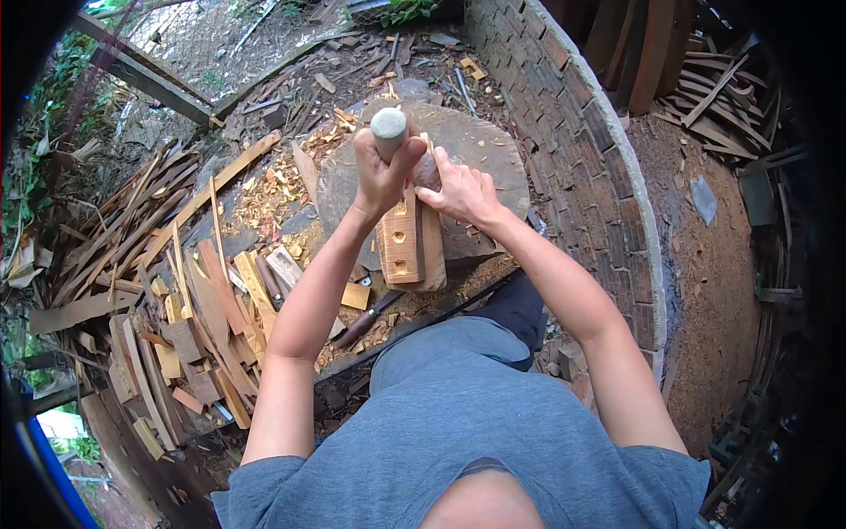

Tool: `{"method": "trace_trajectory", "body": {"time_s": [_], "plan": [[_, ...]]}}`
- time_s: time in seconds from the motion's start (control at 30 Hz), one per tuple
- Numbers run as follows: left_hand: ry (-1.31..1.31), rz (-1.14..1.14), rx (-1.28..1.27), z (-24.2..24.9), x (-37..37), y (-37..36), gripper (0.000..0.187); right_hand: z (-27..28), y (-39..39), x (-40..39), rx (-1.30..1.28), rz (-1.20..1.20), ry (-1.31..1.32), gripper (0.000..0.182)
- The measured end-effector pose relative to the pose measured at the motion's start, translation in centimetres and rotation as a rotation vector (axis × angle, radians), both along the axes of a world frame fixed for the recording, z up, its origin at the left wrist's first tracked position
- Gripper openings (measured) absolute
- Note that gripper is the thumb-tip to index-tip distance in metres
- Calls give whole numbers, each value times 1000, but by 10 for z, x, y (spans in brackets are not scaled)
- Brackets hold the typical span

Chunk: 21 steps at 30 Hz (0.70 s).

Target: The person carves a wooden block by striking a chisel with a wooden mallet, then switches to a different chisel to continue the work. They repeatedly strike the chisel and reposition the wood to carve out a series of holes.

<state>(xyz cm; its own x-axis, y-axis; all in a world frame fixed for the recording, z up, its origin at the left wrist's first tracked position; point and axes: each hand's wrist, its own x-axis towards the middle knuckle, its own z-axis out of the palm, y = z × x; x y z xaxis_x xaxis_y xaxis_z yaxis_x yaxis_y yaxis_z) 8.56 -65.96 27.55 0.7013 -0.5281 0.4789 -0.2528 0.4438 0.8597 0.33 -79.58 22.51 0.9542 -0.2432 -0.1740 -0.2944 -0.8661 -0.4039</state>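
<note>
My left hand [381, 172] is wrapped round an upright tool handle [389, 123] with a pale, rounded end, above the stump. Close on its right, my right hand [460, 189] rests at the far end of a wooden block, its fingers bent; what they hold, if anything, is hidden. The block [400, 251] has square holes cut in its top and lies on a darker board [433, 256]. Both sit on a round, cracked tree stump [480, 145]. The tool's lower end is hidden behind my left hand.
Wood offcuts [198, 353] and long strips are piled at the left. A dark-handled tool [366, 322] lies near the stump's front. Wood shavings [264, 194] cover the ground. A curved brick wall [590, 167] stands at the right.
</note>
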Motion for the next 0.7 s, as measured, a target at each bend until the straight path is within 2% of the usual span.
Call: {"method": "trace_trajectory", "body": {"time_s": [0.3, 0.5, 0.57, 0.6, 0.67, 0.7], "plan": [[11, 41, -33, -3, -3, 0, 44, 9, 0, 0, 37, 16, 58, 86], [-21, 179, 50, -6, -6, -7, 35, -8, -3, -1, 48, -31, 14, 80], [-48, 188, 21, -8, -4, -9, 31, -28, -11, 1, 375, -73, -208, 69], [-59, 195, 3, -6, -5, -7, 27, -12, -8, -4, 374, -54, -207, 69], [-54, 240, 15, -3, -6, -5, 25, 32, -7, -28, 1304, -278, -274, 56], [-64, 232, 19, -3, -6, -5, 25, 55, -8, -41, 1628, -86, -396, 55]]}}
